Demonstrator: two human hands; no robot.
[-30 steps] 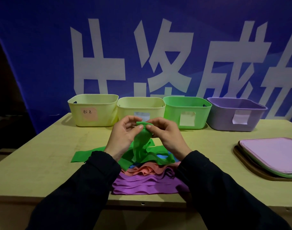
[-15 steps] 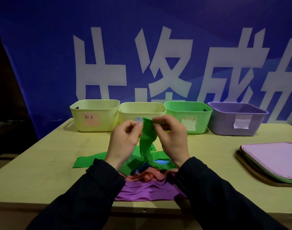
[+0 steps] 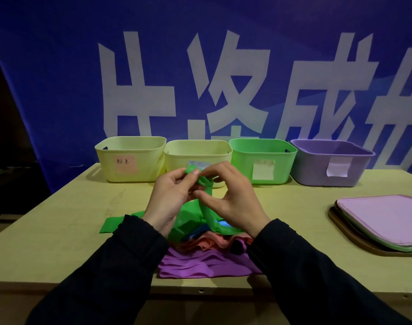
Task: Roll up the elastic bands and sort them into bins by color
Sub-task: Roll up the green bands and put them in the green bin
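- Two hands, left hand (image 3: 174, 195) and right hand (image 3: 233, 200), pinch the top end of the green band (image 3: 206, 205) above the table (image 3: 59, 231).
- Band's long axis runs near vertical; its lower end trails onto the band pile (image 3: 207, 261).
- Four bins (image 3: 263, 165) stand behind.

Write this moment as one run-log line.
step: rolling | left hand: pinches green band | right hand: pinches green band | green bin: waiting

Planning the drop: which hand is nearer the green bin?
Right. The right hand sits just in front of the green bin, toward its left edge; the left hand is further left, before the middle yellow bin.
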